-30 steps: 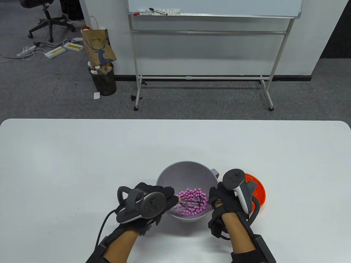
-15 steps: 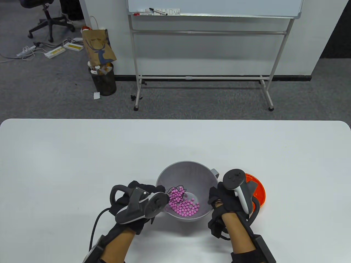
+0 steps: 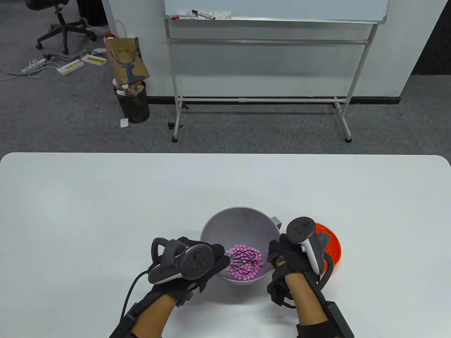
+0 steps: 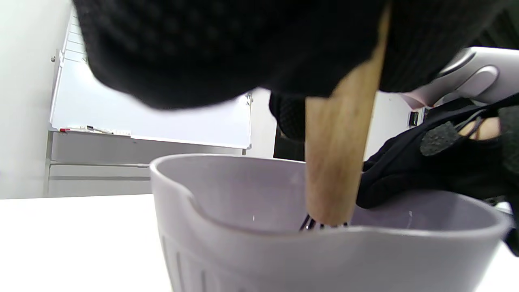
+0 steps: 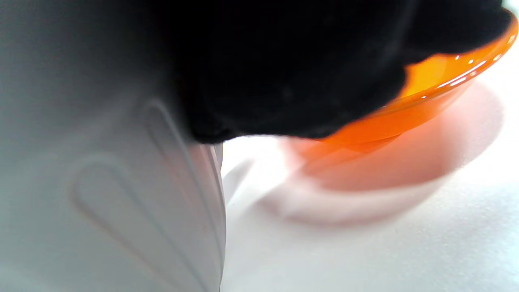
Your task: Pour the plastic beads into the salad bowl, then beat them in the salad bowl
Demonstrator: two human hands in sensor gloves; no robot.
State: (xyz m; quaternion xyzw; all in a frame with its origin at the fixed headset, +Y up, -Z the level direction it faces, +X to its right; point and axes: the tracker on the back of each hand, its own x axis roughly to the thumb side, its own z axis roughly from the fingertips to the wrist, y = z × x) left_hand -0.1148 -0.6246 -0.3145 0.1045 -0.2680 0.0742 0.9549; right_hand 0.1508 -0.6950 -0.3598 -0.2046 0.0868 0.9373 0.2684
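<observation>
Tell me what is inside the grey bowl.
Pink beads and the whisk head lie inside the bowl. The left hand covers the whisk's handle.

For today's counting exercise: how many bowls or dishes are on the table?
2. The grey salad bowl sits near the table's front edge between both hands, holding pink beads. The orange dish sits just to its right, partly hidden behind the right hand.
</observation>
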